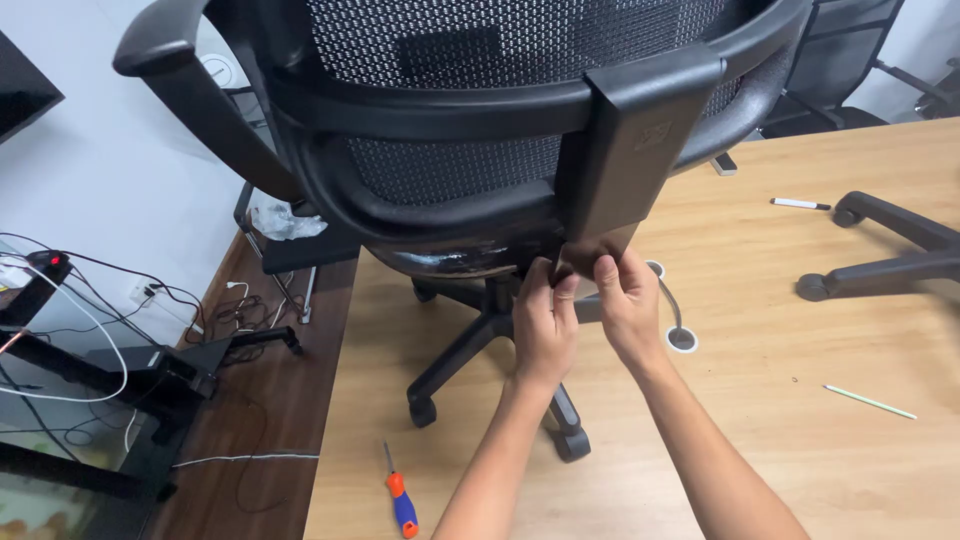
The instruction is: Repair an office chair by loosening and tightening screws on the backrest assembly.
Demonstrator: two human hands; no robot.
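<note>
Both hands (585, 310) pinch chair bracket (620, 160); open wooden floor (800, 450) rightward.

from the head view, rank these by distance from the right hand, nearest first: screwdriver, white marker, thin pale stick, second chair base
From the right hand:
1. Thin pale stick, lying on the table to the lower right.
2. Second chair base, at the right edge; too close to the stick to call firmly.
3. White marker, upper right on the table.
4. Screwdriver, orange and blue, lower left by the table edge.
</note>
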